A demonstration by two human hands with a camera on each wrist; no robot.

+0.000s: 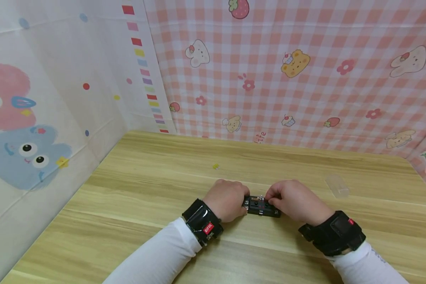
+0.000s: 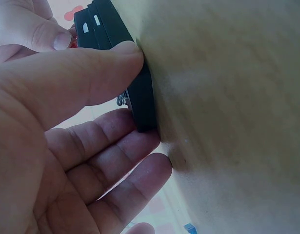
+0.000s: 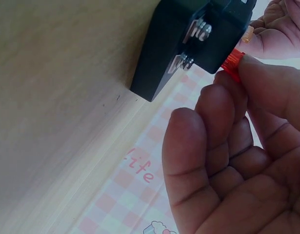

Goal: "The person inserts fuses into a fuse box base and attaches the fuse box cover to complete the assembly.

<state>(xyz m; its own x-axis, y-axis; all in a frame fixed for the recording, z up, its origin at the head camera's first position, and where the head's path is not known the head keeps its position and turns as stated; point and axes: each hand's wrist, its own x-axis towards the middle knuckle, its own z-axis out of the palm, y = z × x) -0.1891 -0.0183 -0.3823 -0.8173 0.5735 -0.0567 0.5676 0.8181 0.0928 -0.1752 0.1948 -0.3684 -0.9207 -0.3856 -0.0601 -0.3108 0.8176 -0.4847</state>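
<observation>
Lying flat on the table (image 1: 145,225), the black block (image 1: 262,208) sits between the two hands, its long axis running from the left hand to the right, with the right end a little closer to the person. The left hand (image 1: 228,200) grips the block's left end, thumb along the near side and fingers at the far side. The right hand (image 1: 298,200) is at the block's far right part, its thumb and forefinger pinching a small red piece (image 3: 232,62) right at the block's upper face; whether that piece is seated, or merely touches, I cannot tell. The left hand has the fuller contact with the block, while the right hand's fingertips come to it from the right and above. Silver screws (image 3: 202,30) stick up from the block beside the pinched piece, so they look like the closest obstacle to those fingertips. A small amber piece (image 3: 248,34) shows just past the block's edge, its seat hidden. Beyond the block and to its left lies a small yellow piece (image 1: 216,167); beyond it and to its right, well apart, lies a clear plastic piece (image 1: 337,185). Neither stands between the block and either hand
</observation>
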